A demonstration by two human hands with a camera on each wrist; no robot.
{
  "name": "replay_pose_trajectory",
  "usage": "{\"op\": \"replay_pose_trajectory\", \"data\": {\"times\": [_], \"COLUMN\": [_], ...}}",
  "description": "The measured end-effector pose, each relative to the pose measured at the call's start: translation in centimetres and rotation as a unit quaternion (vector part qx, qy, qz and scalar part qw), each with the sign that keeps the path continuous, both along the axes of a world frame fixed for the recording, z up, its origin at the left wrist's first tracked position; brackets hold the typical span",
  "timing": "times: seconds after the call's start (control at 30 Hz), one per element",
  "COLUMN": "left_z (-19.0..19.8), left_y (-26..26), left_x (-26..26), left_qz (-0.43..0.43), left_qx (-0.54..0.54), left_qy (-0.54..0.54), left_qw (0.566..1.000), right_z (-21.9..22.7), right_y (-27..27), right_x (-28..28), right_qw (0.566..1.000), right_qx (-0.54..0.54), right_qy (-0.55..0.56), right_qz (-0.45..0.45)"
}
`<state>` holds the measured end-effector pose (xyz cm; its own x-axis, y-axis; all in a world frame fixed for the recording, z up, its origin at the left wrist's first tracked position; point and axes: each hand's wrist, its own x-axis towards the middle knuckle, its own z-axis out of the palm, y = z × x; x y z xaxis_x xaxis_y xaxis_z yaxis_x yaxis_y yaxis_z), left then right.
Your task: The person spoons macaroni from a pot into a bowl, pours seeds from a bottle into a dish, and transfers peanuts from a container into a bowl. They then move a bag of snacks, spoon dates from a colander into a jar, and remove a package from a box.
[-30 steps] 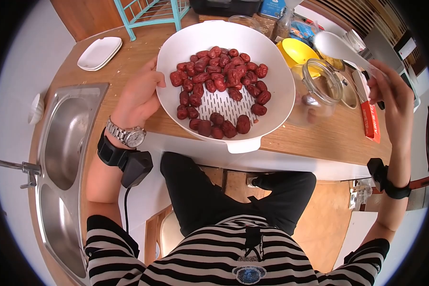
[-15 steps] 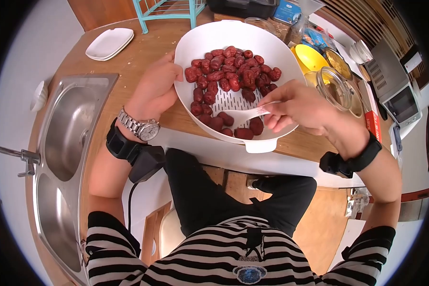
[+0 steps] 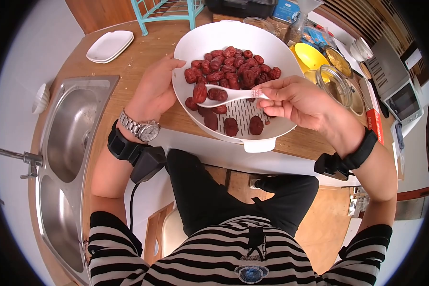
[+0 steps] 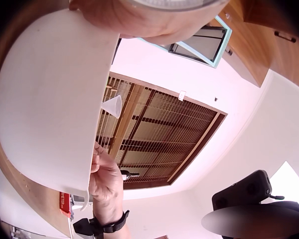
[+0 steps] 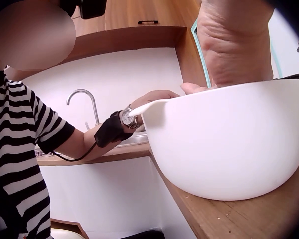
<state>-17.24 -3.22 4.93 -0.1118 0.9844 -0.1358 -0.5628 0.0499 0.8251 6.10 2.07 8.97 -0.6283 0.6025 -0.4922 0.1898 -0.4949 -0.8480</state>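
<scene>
A large white colander (image 3: 267, 43) with a slotted bottom stands on the wooden counter, holding many wrinkled red dates (image 3: 233, 62). My left hand (image 3: 157, 86) grips its left rim, thumb over the edge; the other fingers are hidden behind the wall. In the left wrist view the colander's smooth outer wall (image 4: 50, 99) fills the left side. My right hand (image 3: 298, 102) pinches the handle of a white spoon (image 3: 238, 94) over the colander. One date (image 3: 218, 94) lies in the spoon's bowl and another date (image 3: 200, 93) is at its tip.
Right of the colander stands an open glass jar (image 3: 336, 88), close to a yellow bowl (image 3: 312, 56) and a red box (image 3: 374, 126). A steel sink (image 3: 69, 138) is at the left, white plates (image 3: 109, 46) behind it. A turquoise rack (image 3: 169, 16) stands at the back.
My right hand came in from the far right with the spoon and lowered it among the dates. The spoon now carries dates, having moved up and left. My left hand stays at the rim.
</scene>
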Motion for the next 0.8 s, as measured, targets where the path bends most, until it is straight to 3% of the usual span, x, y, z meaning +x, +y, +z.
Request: {"op": "replay_pose_trajectory", "data": {"times": [0.3, 0.5, 0.6, 0.67, 0.7, 0.77, 0.8], "left_z": [0.4, 0.0, 0.0, 0.2, 0.3, 0.3, 0.3], "left_y": [-0.3, -0.2, -0.2, -0.2, -0.2, -0.2, -0.2], "left_x": [0.3, -0.2, -0.2, -0.1, 0.0, 0.0, 0.0], "left_qz": [0.013, -0.004, -0.004, -0.005, -0.004, -0.006, -0.008], "left_qx": [0.001, -0.012, -0.013, -0.013, -0.014, -0.013, -0.012], "left_qy": [0.009, 0.008, 0.017, 0.015, 0.014, 0.013, 0.012], "left_qw": [1.000, 1.000, 1.000, 1.000, 1.000, 1.000, 1.000], "right_z": [5.7, 8.4, 7.9, 7.5, 7.5, 7.5, 7.6], "right_y": [0.2, -0.8, -0.4, -0.8, -0.9, -0.9, -1.1], "right_x": [8.1, 14.6, 16.8, 16.5, 16.3, 15.5, 14.7], "right_qw": [0.983, 0.911, 0.901, 0.783, 0.783, 0.700, 0.700], "right_qx": [0.124, 0.342, 0.382, 0.544, 0.544, 0.651, 0.652], "right_qy": [0.112, -0.030, -0.082, -0.242, -0.242, -0.247, -0.247], "right_qz": [-0.080, -0.228, -0.190, -0.183, -0.183, -0.155, -0.155]}}
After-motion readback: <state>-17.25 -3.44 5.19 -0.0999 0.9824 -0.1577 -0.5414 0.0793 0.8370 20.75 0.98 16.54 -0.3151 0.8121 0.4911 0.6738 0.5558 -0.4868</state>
